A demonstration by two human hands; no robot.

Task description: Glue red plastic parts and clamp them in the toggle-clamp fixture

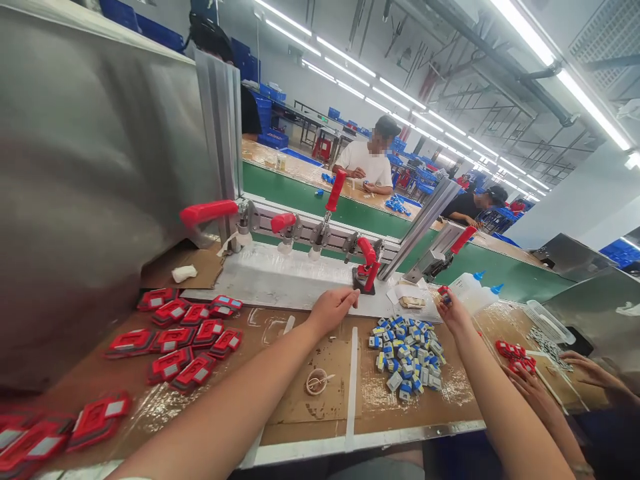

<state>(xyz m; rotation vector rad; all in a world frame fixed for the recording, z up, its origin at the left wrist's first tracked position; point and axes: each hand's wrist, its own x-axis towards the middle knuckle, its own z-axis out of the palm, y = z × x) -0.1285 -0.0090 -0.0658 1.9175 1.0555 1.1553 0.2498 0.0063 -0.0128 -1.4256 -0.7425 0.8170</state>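
My left hand is closed, its fingertips against the near edge of a dark block under a toggle clamp with a red handle. What those fingers pinch, if anything, is hidden. Raised over the right side of the bench, my right hand grips a small red and dark part between thumb and fingers. Below and between the hands lies a pile of small blue, grey and yellow blocks. A folded beige pad on white paper sits just left of my right hand.
Red and grey rectangular housings cover the bench's left side. A small cup with a stick stands in front. More clamps line a metal rail. White bottles with blue tips stand right, near a co-worker's hands and red parts.
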